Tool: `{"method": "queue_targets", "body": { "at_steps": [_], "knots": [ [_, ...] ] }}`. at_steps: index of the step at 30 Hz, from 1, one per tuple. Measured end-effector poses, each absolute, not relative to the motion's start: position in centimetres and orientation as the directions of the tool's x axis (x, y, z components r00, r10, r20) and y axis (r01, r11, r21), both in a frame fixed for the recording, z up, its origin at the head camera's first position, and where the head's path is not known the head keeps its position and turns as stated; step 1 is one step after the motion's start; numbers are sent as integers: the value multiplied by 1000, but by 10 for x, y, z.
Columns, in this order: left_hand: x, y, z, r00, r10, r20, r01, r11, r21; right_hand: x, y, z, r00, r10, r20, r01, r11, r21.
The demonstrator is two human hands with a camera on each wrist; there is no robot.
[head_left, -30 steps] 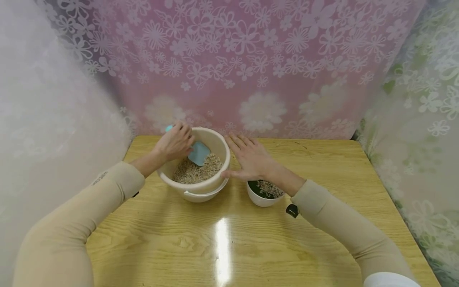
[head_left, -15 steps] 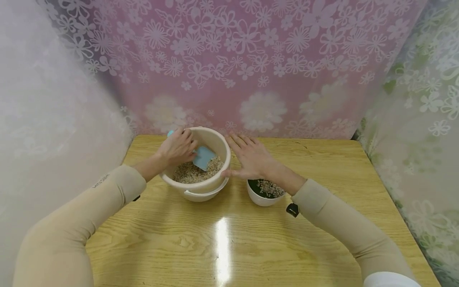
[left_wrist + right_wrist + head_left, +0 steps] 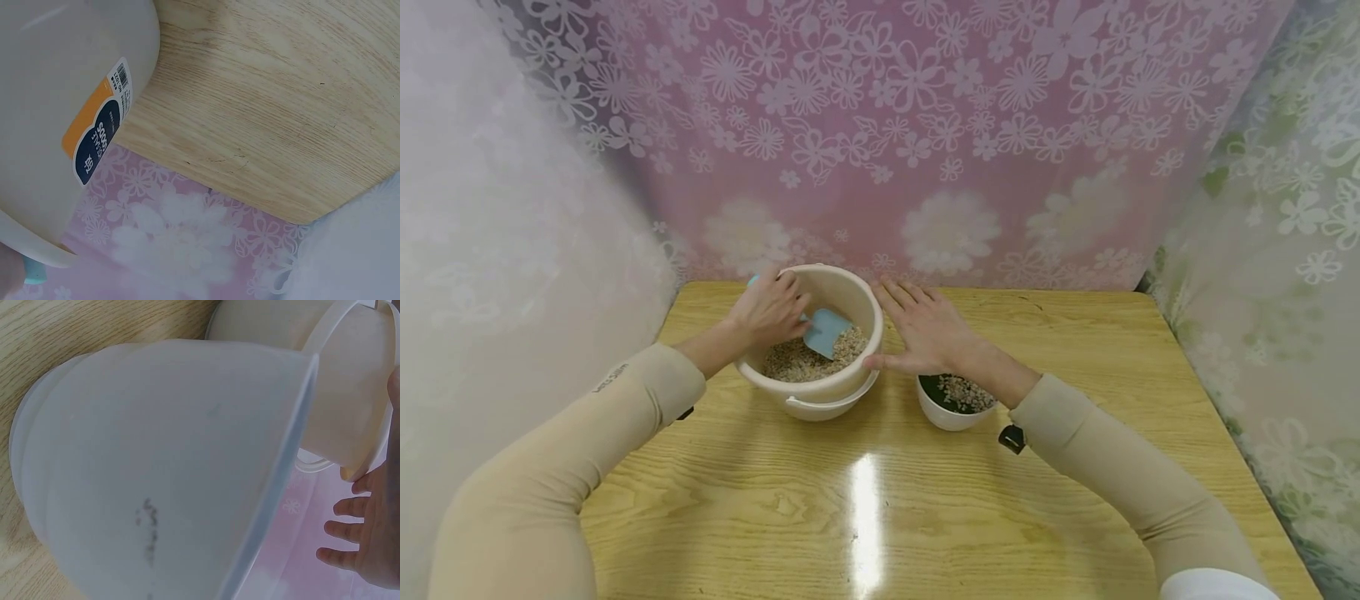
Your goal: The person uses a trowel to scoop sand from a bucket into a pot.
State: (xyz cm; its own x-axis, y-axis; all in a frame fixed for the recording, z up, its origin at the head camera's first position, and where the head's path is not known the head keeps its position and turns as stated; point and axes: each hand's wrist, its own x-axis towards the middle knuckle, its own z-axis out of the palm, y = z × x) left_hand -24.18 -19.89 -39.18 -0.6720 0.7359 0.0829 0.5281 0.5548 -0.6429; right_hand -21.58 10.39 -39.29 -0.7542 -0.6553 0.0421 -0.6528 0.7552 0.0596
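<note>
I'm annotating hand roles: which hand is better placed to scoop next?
Probably the left hand: it grips the blue scoop dipped into the bucket, while the right hand only touches the rim.

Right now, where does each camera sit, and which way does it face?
Head: worn on the head, facing forward and down at bucket, scoop, bowl and table; left hand, right hand and sleeves show.
Left wrist: worn there, facing the bucket's label and flowered backdrop; a sliver of left hand shows.
Right wrist: worn there, looking past the bowl at the bucket; part of the right hand shows.
Head and right wrist both show the bowl.
</note>
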Motion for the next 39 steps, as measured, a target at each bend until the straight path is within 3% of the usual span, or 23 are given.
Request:
{"method": "queue_targets", "body": {
  "at_steps": [13,39],
  "knots": [
    [-236,-200,-387,-739,673,-15,561,603,-568,-212,102,-393,-766,-642,37,-640,767,49],
    [-228,-206,-379,-749,662,1,609,690,-392,-207,100,-393,-773,-634,32,-633,774,37]
  ]
}}
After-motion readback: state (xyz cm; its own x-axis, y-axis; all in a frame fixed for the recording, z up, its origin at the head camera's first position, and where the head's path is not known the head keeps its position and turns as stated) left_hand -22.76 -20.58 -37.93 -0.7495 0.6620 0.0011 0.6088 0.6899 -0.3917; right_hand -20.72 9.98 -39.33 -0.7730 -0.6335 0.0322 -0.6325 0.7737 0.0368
